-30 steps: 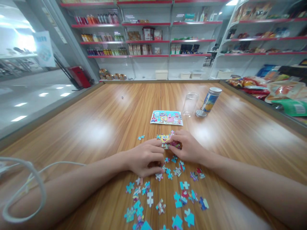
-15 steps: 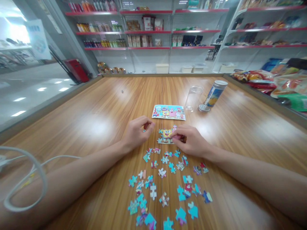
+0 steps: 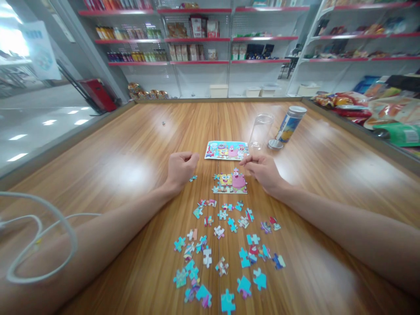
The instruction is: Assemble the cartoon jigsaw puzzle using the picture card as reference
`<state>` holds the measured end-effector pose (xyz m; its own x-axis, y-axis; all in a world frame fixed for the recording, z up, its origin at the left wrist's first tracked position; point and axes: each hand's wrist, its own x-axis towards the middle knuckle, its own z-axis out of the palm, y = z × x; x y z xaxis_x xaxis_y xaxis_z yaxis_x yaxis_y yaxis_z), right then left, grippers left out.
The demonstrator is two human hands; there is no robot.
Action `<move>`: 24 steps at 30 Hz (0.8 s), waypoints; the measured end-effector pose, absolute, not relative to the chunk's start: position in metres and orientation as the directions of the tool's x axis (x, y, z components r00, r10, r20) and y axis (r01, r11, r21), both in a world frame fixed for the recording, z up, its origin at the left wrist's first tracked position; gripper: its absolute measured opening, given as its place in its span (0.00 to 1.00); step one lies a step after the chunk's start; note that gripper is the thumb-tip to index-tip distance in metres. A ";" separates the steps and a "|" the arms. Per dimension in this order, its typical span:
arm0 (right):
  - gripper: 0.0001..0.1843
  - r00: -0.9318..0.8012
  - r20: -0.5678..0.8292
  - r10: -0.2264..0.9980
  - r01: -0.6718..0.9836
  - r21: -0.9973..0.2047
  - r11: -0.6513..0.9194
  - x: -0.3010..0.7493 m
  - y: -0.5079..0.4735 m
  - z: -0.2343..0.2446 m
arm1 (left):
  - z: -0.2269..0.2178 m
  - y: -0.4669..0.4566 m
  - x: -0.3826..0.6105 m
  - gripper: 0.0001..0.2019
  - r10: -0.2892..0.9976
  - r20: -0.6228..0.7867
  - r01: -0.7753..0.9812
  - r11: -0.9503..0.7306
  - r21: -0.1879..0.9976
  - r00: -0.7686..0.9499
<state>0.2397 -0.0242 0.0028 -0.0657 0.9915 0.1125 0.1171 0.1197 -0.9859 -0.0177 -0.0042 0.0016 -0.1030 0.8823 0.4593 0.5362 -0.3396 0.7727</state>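
Partly joined jigsaw section [image 3: 230, 183] on the wooden table [image 3: 131, 148]; reference picture [image 3: 227, 150] at its 12 o'clock, loose pieces [image 3: 226, 245] spread at 6 o'clock; left hand [image 3: 180, 168], at 9 o'clock, curled shut, contents not discernible, a stray piece [image 3: 193, 178] just beside it; right hand [image 3: 262, 171], at 2 o'clock, fingertips drawn together, nothing visibly held. Risk: a wrist dragged over the glossy top would probably slide or split the joined section.

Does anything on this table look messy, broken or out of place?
Nothing looks broken or spilled. The loose puzzle pieces lie scattered on the table, one stray piece sits apart beside the left hand, and a round lid lies off, next to the clear jar.
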 end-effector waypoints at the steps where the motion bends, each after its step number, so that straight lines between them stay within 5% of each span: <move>1: 0.05 -0.069 0.054 0.996 0.032 -0.998 0.057 0.241 -0.021 0.005 | 0.002 -0.004 -0.018 0.21 0.872 0.475 0.533 -0.347 0.771 -0.119; 5: 0.06 -0.164 -0.052 0.985 -0.116 -0.991 -0.072 0.254 -0.011 0.013 | 0.003 -0.013 -0.021 0.22 0.809 0.588 0.543 -0.482 0.688 -0.026; 10: 0.10 -0.416 -0.159 0.896 -0.070 -0.976 -0.205 0.275 -0.003 0.020 | 0.002 -0.025 -0.026 0.24 0.604 0.700 0.497 -0.772 0.395 0.382; 15: 0.11 -0.660 -0.227 0.716 0.059 -0.966 -0.252 0.283 -0.001 0.016 | 0.001 -0.024 -0.027 0.24 0.436 0.744 0.412 -0.880 0.236 0.506; 19: 0.10 -0.817 -0.220 0.533 0.207 -0.975 -0.085 0.282 -0.005 0.021 | 0.001 -0.022 -0.027 0.24 0.436 0.753 0.416 -0.878 0.236 0.492; 24: 0.09 -0.811 -0.107 0.575 0.333 -0.893 0.304 0.258 -0.029 0.030 | 0.002 -0.023 -0.025 0.24 0.433 0.759 0.412 -0.880 0.237 0.486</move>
